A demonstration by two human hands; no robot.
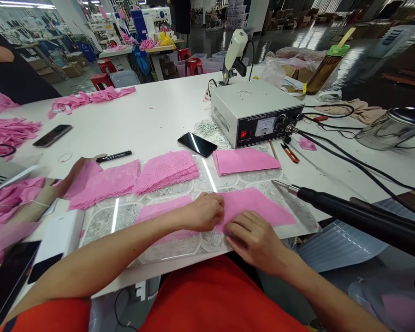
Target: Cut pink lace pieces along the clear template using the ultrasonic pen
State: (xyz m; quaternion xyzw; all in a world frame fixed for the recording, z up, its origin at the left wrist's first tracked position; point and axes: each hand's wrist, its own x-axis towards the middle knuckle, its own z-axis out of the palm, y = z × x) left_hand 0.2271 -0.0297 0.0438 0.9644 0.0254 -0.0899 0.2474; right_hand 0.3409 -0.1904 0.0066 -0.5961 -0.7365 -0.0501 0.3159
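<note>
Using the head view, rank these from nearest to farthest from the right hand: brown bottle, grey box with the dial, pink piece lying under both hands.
From the right hand:
1. Pink piece: right at the fingers, touching.
2. Grey box: beyond the hands, across the table.
3. Brown bottle: farther back, on the right.
</note>
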